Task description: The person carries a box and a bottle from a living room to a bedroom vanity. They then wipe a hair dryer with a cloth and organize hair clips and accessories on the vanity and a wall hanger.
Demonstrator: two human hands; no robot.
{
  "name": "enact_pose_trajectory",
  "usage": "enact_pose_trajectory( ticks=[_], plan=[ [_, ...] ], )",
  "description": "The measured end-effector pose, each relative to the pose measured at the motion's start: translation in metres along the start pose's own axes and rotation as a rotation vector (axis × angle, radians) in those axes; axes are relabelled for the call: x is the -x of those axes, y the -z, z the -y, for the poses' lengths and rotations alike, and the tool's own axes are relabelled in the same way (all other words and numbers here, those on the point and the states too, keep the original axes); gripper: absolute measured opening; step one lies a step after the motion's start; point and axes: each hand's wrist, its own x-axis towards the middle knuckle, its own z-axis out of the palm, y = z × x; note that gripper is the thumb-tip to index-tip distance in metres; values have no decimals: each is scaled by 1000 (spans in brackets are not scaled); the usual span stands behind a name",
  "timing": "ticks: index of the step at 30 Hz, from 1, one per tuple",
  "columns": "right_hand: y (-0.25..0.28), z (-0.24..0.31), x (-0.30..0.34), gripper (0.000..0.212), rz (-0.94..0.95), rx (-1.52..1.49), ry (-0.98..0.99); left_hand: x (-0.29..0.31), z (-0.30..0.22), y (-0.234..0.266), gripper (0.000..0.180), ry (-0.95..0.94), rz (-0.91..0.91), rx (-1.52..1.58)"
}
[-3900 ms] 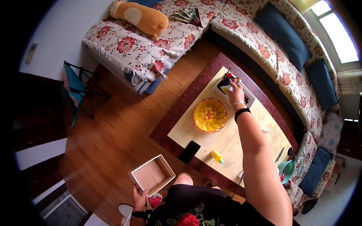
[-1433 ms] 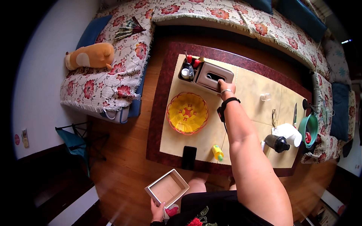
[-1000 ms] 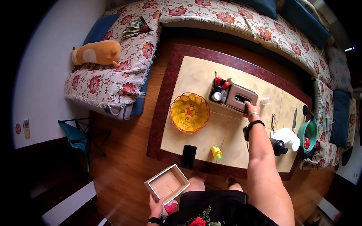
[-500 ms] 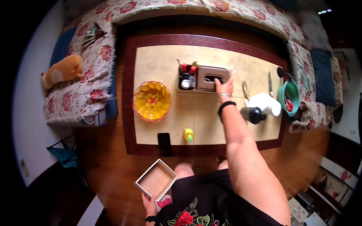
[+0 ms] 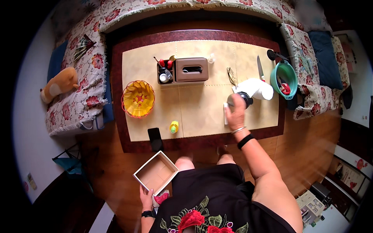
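Observation:
My left hand grips the near edge of a shallow open box with pale walls and a bare inside, at my lap. My right hand is over the table's right half, at a dark bottle with a black cap. Its thumb stands apart, but its fingertips are blurred against the bottle, so a grip cannot be made out. Beside the thumb lies a narrow white object. A white roll-like bundle lies just past the bottle. Under the box shows a pink and white cloth.
On the table stand a yellow basket, a brown tissue box with a tool compartment, and a yellow bottle. A phone overhangs the front edge. Glasses, a knife and a green basin are at right.
My right hand has left the tissue box and come back toward me, to the dark bottle. My left hand still holds the box. The whole view has shifted slightly.

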Motion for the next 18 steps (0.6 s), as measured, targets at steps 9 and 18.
enact_pose_trajectory(
  ticks=[9, 18],
  plan=[
    [40, -102, -20, 47, 352, 103, -187, 19, 8, -28, 74, -80, 241, 15],
    [67, -125, -14, 45, 366, -79, -168, -4, -10, -183, 58, -124, 463, 98]
  ],
)
